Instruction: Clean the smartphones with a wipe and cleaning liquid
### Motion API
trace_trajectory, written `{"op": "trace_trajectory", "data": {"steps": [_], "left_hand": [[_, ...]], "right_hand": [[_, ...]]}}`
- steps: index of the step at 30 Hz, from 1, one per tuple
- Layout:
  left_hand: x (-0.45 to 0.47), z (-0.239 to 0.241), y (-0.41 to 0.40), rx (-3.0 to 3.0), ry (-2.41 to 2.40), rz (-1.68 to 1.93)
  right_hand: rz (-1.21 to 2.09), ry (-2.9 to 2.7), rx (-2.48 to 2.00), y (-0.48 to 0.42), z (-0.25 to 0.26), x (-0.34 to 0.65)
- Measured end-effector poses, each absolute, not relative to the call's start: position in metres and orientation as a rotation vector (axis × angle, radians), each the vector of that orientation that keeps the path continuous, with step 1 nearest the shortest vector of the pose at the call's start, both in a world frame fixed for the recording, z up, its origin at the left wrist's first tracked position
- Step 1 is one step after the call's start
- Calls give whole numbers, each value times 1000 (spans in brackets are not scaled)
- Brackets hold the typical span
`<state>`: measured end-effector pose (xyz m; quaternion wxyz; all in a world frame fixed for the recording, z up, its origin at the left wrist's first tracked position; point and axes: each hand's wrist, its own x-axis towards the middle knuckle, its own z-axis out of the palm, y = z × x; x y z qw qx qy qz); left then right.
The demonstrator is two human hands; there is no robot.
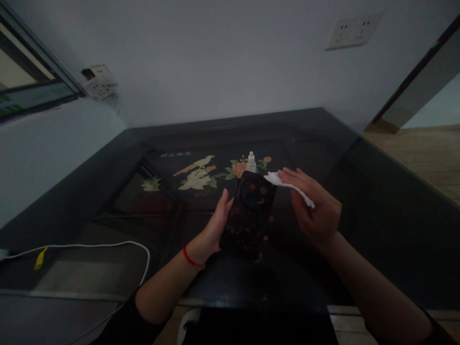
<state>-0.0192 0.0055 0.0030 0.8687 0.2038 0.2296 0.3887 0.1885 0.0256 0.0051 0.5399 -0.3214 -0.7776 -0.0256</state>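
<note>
My left hand (217, 225) is wrapped round a black remote control (249, 213), held tilted above the dark table (377, 206). Its thumb lies along the remote's left edge, and fingertips show past the right edge. My right hand (314, 208) is closed on a folded white wipe (275, 179), whose corner touches the remote's upper right end. A small clear dropper bottle (251, 163) with a white cap stands upright on the table just behind the remote.
The glass-topped table has an inlaid bird and flower picture (201, 175). A white cable (108, 246) with a yellow tag (40, 258) runs along its near left. Wall sockets (97, 80) sit at upper left, another socket plate (352, 31) at upper right. Wooden floor (424, 153) lies right.
</note>
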Motion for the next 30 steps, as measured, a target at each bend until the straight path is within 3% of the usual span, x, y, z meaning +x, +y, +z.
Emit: {"op": "trace_trajectory", "data": {"steps": [9, 25, 30], "left_hand": [[-12, -2, 1, 468, 570, 881], [-14, 0, 8, 440, 570, 863], [-18, -4, 10, 398, 598, 927]], "right_hand": [[-86, -2218, -450, 18, -3, 168], [-135, -2181, -646, 22, -3, 172], [-171, -2289, -493, 20, -4, 167]]}}
